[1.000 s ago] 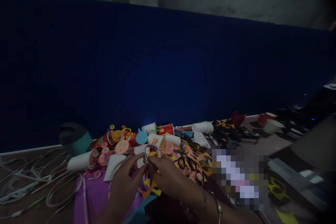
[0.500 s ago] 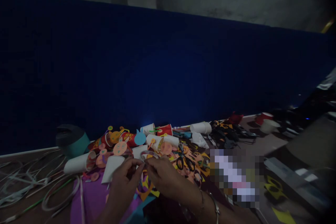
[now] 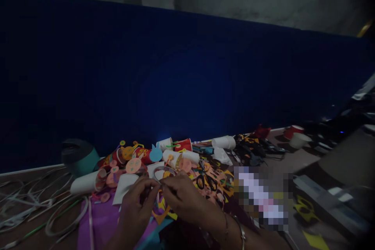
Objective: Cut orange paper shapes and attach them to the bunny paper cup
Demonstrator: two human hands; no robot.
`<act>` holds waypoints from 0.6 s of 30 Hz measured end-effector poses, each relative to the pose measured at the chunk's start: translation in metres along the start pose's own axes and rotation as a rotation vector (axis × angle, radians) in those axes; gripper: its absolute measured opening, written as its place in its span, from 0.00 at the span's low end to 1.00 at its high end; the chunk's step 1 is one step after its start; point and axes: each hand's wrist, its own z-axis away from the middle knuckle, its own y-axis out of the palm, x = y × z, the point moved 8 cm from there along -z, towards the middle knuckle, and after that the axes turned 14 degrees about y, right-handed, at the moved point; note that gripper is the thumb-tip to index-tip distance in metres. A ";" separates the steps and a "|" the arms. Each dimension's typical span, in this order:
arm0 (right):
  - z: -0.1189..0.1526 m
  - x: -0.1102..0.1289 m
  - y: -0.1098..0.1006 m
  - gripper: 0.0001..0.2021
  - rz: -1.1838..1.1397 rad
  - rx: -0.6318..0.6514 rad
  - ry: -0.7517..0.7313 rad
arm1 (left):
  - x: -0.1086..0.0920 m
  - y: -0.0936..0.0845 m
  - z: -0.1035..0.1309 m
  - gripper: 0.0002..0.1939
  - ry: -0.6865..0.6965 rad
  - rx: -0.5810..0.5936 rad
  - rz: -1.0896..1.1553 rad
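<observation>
My left hand (image 3: 139,199) and my right hand (image 3: 184,195) meet fingertip to fingertip low in the middle of the view. Both are closed in a pinch at the near edge of a pale ring that looks like a roll of tape (image 3: 164,168). The exact grip is hidden by the fingers. A white paper cup (image 3: 124,187) lies just beyond my left hand, beside an orange paper rabbit face (image 3: 133,165). Black-handled scissors (image 3: 206,181) rest on orange and yellow paper scraps past my right hand. Purple paper (image 3: 101,218) spreads under my left wrist.
A teal and black container (image 3: 80,158) stands back left, above tangled white cords (image 3: 26,203). Red cups (image 3: 143,154) and white cups (image 3: 223,142) lie along a dark blue partition (image 3: 187,74). A pixelated patch covers something at right, near yellow paper cutouts (image 3: 305,208).
My hands stay pinched together and have barely moved. The ring has shifted slightly left and up with them. The other things look the same.
</observation>
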 end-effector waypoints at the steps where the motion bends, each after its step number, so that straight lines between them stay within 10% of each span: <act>1: 0.000 -0.001 0.000 0.13 -0.037 0.004 0.012 | -0.001 0.000 0.000 0.05 0.017 0.004 -0.003; 12: 0.001 -0.011 0.020 0.14 -0.558 0.185 0.194 | -0.024 -0.008 0.004 0.05 0.226 0.005 0.037; 18: 0.003 0.007 -0.003 0.10 -0.032 -0.076 0.037 | 0.000 -0.007 0.010 0.07 -0.136 -0.127 0.355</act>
